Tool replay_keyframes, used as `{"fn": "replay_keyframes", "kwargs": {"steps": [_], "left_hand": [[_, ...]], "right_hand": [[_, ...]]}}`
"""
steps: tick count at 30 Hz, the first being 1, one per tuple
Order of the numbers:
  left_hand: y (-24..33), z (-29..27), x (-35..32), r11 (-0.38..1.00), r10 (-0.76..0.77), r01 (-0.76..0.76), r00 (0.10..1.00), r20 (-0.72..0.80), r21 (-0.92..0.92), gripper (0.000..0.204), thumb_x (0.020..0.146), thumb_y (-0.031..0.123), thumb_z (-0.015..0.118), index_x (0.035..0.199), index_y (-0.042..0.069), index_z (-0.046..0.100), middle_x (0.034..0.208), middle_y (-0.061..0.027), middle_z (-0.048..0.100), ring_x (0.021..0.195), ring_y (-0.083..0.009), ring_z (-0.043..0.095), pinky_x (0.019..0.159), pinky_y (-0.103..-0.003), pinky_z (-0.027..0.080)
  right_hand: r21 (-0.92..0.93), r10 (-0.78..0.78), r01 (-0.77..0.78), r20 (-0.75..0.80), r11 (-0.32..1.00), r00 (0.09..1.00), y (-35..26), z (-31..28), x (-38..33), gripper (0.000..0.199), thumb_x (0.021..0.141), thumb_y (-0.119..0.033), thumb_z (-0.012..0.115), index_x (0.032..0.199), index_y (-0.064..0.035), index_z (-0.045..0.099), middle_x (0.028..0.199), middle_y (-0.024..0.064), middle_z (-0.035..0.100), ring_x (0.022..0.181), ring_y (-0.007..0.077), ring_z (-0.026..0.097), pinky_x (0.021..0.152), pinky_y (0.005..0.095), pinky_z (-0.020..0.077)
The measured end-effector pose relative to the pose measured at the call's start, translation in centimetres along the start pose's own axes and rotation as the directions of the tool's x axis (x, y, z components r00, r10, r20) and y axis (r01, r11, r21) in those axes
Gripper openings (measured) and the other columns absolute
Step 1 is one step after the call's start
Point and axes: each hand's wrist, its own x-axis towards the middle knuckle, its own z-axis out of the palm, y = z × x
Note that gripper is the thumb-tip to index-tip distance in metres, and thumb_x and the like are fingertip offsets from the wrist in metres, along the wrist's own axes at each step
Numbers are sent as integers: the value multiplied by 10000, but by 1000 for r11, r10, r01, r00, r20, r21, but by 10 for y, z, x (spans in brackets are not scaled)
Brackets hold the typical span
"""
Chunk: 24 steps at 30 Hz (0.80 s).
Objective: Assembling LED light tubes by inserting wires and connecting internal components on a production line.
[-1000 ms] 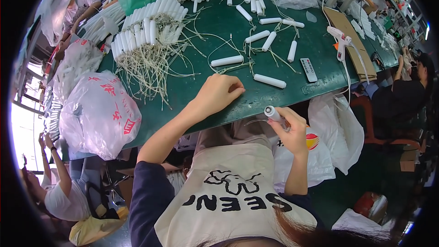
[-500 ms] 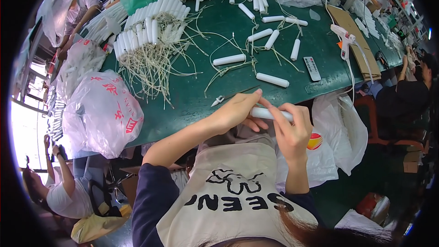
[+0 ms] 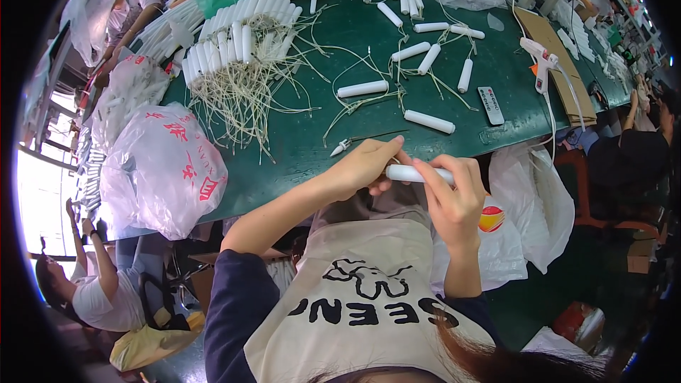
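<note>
Just off the table's near edge, my right hand grips a white plastic tube between thumb and fingers, the tube lying roughly level. My left hand is at the tube's left end with its fingers curled and its thumb pointing right. What the left fingers pinch is hidden behind the hand. On the green table beyond the left hand lies a small white pointed piece with a thin dark rod beside it. Another white tube rests a little farther off, near a loose tube with pale wires.
A heap of wired white tubes covers the left of the table, beside a stuffed plastic bag. To the right lie a small white remote control, a glue gun and cardboard. Other people sit at left and right.
My left hand has drawn slightly back, and the tube's left end now shows more. The right hand keeps its hold. The whole view has shifted a little.
</note>
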Motion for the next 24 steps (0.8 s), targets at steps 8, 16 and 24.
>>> {"fn": "replay_keyframes", "kwargs": {"steps": [8, 16, 24], "left_hand": [[-10, -24, -4, 989, 74, -77, 997, 33, 129, 402, 963, 362, 417, 924, -1, 584, 703, -9, 498, 484, -38, 295, 421, -197, 213], [-18, -23, -35, 712, 632, -623, 769, 91, 324, 275, 790, 157, 704, 1001, 1, 623, 796, -15, 569, 738, -57, 491, 649, -228, 430], [61, -70, -61, 661, 696, -445, 664, -273, 604, 246, 816, 209, 641, 917, -15, 661, 674, 35, 558, 612, -24, 441, 519, -200, 350]], "right_hand": [[4, 12, -12, 12, 1000, 1000, 1, -2, 5, 444, 554, 110, 673, 955, -81, 673, 813, 61, 567, 708, 242, 522, 544, 328, 424], [476, 357, -482, 333, 735, 873, -29, 26, -10, 373, 722, 11, 675, 1079, 10, 568, 928, 140, 656, 850, 219, 650, 735, 295, 497], [778, 306, -375, 245, 504, 920, -11, 20, -4, 594, 731, -210, 733, 1202, 17, 451, 1166, 148, 554, 1081, 240, 526, 889, 324, 404]]}}
